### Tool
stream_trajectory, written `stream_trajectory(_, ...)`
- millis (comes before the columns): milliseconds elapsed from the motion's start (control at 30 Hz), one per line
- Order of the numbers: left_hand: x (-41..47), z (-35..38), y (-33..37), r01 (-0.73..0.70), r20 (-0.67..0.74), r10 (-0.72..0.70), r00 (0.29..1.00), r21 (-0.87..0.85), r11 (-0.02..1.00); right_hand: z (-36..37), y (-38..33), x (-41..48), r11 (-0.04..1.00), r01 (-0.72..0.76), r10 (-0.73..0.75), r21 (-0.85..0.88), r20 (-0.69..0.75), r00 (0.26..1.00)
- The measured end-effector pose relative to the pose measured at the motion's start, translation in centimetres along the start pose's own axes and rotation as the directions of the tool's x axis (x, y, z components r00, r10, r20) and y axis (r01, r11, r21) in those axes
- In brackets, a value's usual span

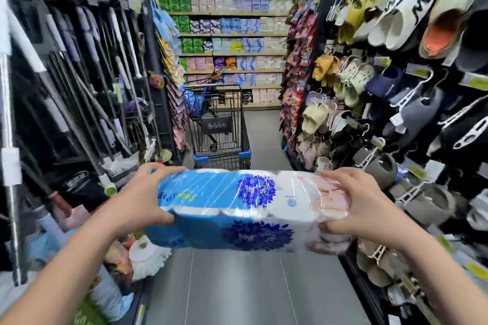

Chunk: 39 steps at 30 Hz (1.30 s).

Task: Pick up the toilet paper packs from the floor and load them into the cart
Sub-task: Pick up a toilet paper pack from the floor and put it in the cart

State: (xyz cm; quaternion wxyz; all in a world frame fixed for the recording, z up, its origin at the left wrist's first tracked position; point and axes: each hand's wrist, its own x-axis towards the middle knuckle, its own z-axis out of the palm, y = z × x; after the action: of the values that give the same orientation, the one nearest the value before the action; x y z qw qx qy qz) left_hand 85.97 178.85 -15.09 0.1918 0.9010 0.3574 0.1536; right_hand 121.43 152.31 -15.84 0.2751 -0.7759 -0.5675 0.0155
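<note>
Both hands hold one toilet paper pack between them, chest-high above the grey tiled floor (237, 287). At the pack's left end, the left hand (140, 200) has its fingers curled over the top and its thumb pressed into the near face. The right hand (359, 203) grips the right end the same way, fingers over the top edge and thumb underneath. This blue-and-white plastic-wrapped toilet paper pack (211, 208) lies lengthwise across the aisle, and two dark blue flower prints show on it, one on the top face and one on the near face (it may be two packs stacked, though the wrap does not make that clear).

One black wire shopping cart with blue bumper trim (223, 157) stands further down the aisle, well apart from the pack and straight ahead of it. Something blue lies inside its basket, too blurred to name.

Long-handled mops and brooms (92, 66) line the left rack. Hanging slippers (396, 21) fill the right one. Shelves of boxed tissue (232, 24) close the far end.
</note>
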Motion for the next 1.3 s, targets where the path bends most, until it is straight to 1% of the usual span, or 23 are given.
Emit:
stream_trajectory(100, 6.6, 1.4, -1.7, -0.006, 0.001, 0.006, 1.000, -0.011, 1.000, 1.6, 2.7, 6.2, 1.000, 0.001, -0.001, -0.011, 0.000, 1.000)
stream_trajectory(267, 17.4, 2.6, -4.6, 0.002, 0.016, -0.001, 1.000, -0.036, 0.999, 3.5, 6.7, 16.8, 1.000, -0.028, 0.028, -0.005, 0.046, 0.999)
stream_trajectory(433, 28.4, 3.5, -6.1, -0.027, 0.003, 0.027, 1.000, -0.019, 0.999, 4.4, 11.1, 26.1, 0.999, -0.028, 0.028, -0.019, 0.001, 1.000)
stream_trajectory(600, 37.1, 4.9, -6.3, -0.011, 0.000, 0.011, 1.000, -0.015, 1.000, 5.0, 15.7, 32.9, 0.999, -0.045, 0.045, -0.010, 0.010, 0.999)
stream_trajectory(767, 44.3, 7.4, -5.5, 0.020, -0.017, -0.020, 1.000, 0.001, 1.000, 5.1, 21.6, 40.5, 1.000, 0.003, -0.002, -0.018, 0.054, 0.999)
stream_trajectory(867, 48.6, 9.1, -4.9, 0.048, -0.040, -0.048, 0.998, -0.009, 0.999, 5.2, 25.5, 45.5, 0.999, 0.037, -0.039, 0.025, 0.065, 0.997)
stream_trajectory(967, 52.9, 10.5, -3.6, 0.079, -0.071, -0.080, 0.994, -0.018, 0.997, 5.1, 29.6, 51.2, 0.993, 0.112, -0.114, 0.039, 0.062, 0.991)
stream_trajectory(1133, 59.0, 11.9, -1.5, 0.178, -0.111, -0.178, 0.978, -0.016, 0.984, 4.0, 34.5, 60.0, 0.976, 0.194, -0.203, 0.096, 0.096, 0.975)
stream_trajectory(1300, 63.2, 12.3, -1.2, 0.286, -0.137, -0.282, 0.950, 0.015, 0.958, 4.2, 37.0, 67.4, 0.956, 0.282, -0.289, 0.075, 0.115, 0.950)
